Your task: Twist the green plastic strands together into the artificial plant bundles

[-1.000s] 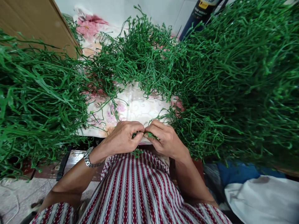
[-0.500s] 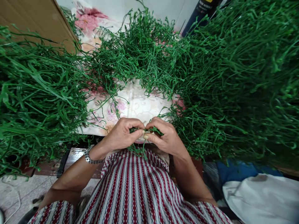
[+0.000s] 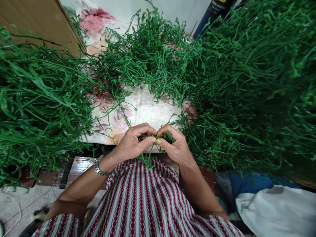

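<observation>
My left hand and my right hand meet thumb to thumb just above my striped lap. Both are closed in a pinch on a small bunch of thin green plastic stems, whose ends hang down between the hands. A metal watch is on my left wrist. The hands sit at the near edge of a floral cloth, with heaps of the same green stems on all sides.
A large heap of green stems fills the right, another heap the left, a tangled one the back. A cardboard box stands at back left. White cloth and blue cloth lie at lower right.
Both hands have shifted slightly up and their fingers have worked round the small bunch of stems. More of the stems now hangs below the thumbs.
</observation>
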`<action>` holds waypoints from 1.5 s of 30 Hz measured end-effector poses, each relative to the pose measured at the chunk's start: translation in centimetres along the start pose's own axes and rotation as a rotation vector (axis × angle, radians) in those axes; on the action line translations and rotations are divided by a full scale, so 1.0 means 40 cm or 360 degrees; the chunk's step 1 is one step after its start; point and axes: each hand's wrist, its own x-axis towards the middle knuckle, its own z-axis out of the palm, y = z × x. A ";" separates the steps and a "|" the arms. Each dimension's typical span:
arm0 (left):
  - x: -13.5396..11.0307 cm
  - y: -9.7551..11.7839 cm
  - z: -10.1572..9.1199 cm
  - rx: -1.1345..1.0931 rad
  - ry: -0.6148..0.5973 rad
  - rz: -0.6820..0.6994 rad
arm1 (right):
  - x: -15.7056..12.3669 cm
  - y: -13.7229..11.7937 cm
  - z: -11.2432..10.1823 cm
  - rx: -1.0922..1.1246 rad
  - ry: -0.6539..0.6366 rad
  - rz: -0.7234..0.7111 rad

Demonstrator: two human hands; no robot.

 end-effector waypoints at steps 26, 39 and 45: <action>0.019 0.053 -0.042 0.1227 -0.0430 0.0252 | 0.013 -0.046 -0.024 -0.1109 -0.0483 -0.0300; 0.041 0.012 -0.047 -0.0001 -0.0055 0.0219 | 0.047 -0.032 -0.042 0.0205 -0.0059 0.0041; 0.035 0.005 -0.021 0.0252 0.0309 0.0320 | 0.057 -0.034 0.001 -0.0117 0.0009 0.0129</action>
